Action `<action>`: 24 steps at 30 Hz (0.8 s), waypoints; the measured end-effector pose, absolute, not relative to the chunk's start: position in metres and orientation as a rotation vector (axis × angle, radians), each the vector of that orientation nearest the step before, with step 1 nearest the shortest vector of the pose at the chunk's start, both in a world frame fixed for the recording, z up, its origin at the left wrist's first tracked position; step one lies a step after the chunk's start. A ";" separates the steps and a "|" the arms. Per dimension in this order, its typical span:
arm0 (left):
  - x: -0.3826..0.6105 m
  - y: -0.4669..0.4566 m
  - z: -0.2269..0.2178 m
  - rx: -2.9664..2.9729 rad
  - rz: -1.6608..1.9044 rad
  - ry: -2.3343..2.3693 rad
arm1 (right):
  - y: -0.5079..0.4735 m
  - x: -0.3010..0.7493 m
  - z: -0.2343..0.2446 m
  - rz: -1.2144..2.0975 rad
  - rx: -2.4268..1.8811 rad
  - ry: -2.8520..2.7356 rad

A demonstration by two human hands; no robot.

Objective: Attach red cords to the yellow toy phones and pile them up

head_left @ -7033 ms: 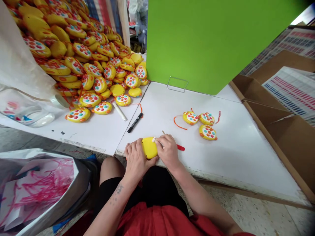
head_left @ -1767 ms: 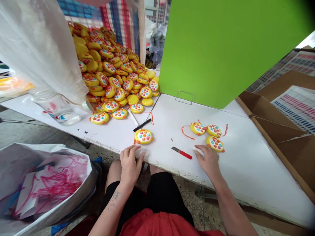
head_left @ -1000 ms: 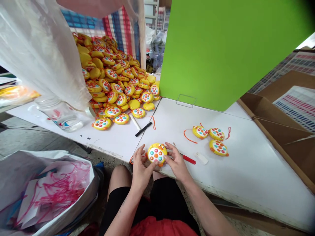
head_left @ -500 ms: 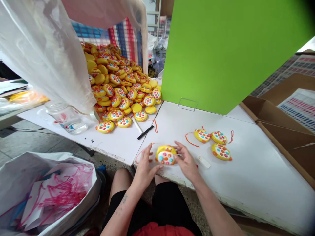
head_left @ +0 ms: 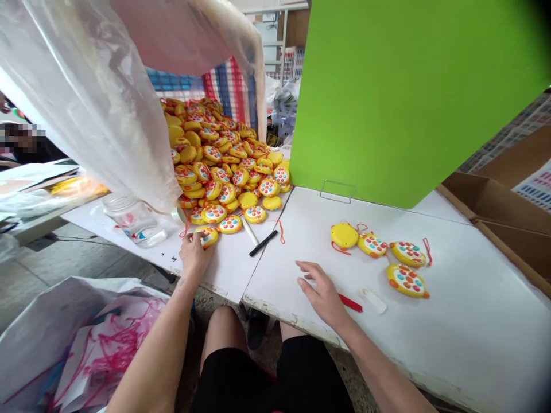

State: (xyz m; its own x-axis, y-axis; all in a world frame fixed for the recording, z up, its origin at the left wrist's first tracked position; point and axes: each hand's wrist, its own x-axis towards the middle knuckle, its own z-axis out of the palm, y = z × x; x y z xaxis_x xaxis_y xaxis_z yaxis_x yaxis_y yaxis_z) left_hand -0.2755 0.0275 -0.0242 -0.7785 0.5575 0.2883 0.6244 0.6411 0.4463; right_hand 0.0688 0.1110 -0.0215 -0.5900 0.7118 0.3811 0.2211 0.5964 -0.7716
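Observation:
At the near edge of the big pile, my left hand (head_left: 194, 252) grips a yellow toy (head_left: 208, 237), an oval with a white face of coloured dots. The fingers partly cover it. My right hand (head_left: 318, 289) hovers over the white table with its fingers apart and nothing in them. Close to it lie a red flat strip (head_left: 350, 303) and a white eraser-like piece (head_left: 372, 300). Farther right are several similar toys with cords: one yellow back up (head_left: 344, 235), the others dotted side up, such as the nearest one (head_left: 407, 280).
The toy pile (head_left: 228, 160) spills from a large plastic-lined bag (head_left: 107, 103). A black marker (head_left: 263, 243) and a white stick (head_left: 250, 232) lie mid-table, a clear jar (head_left: 135, 221) at left. A green board (head_left: 387, 103) stands behind; cardboard boxes (head_left: 495, 201) at right.
The toy held between both hands now lies back up with the group on the right. My left hand has moved left to a toy by the pile; my right hand has let go and is open.

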 end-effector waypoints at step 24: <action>-0.108 0.010 -0.026 -1.942 -2.421 -2.406 | 0.117 0.037 -0.031 1.492 -0.680 -1.871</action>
